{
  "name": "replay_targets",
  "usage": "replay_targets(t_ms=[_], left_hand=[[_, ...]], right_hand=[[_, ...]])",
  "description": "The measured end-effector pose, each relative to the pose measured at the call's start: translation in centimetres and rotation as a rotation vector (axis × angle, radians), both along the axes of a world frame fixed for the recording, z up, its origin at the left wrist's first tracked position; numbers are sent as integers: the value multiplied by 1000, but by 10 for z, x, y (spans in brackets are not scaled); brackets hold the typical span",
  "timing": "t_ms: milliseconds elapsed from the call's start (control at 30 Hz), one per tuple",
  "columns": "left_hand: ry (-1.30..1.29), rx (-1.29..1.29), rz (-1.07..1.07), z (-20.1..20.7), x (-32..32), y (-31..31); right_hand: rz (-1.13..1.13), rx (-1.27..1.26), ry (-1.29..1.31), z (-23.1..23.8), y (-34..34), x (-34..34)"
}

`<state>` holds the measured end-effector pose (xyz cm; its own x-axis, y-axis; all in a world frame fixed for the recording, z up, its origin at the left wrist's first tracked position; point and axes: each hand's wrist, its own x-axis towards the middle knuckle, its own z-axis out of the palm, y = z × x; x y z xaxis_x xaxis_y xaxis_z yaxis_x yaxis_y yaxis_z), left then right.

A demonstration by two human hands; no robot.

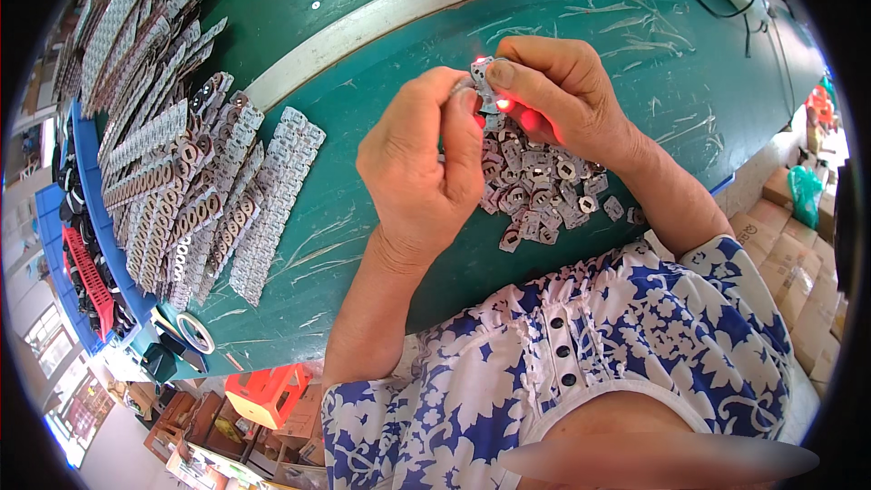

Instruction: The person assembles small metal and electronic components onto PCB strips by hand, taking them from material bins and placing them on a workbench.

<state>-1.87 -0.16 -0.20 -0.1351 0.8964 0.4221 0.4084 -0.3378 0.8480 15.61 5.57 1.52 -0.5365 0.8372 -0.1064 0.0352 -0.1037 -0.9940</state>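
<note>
A small, flat, silver-grey metal-looking piece (484, 74), lit red, is pinched in the left hand (422, 150) and right hand (567, 95) above the green worktop (336, 186). Toward the near edge, loose silver-grey pieces (544, 186) seem finished; numerous long, perforated silver-grey strips (218, 177) leftward look unseparated.

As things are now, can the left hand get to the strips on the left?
Probably yes: only green tabletop lies between the left hand and the nearest strips. But this hand seems to be pinching a small piece, so it may need to let go first.
</note>
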Motion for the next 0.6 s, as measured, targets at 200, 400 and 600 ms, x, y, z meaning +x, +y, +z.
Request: replay_targets(t_ms=[200, 400, 600], left_hand=[[68, -17, -73, 1, -5, -2], [-18, 29, -47, 5, -8, 5], [-117, -201, -180, 9, -4, -3]], right_hand=[[-22, 32, -29, -3, -1, -1], [123, 640, -281, -10, 7, 10], [118, 441, -222, -5, 9, 15]])
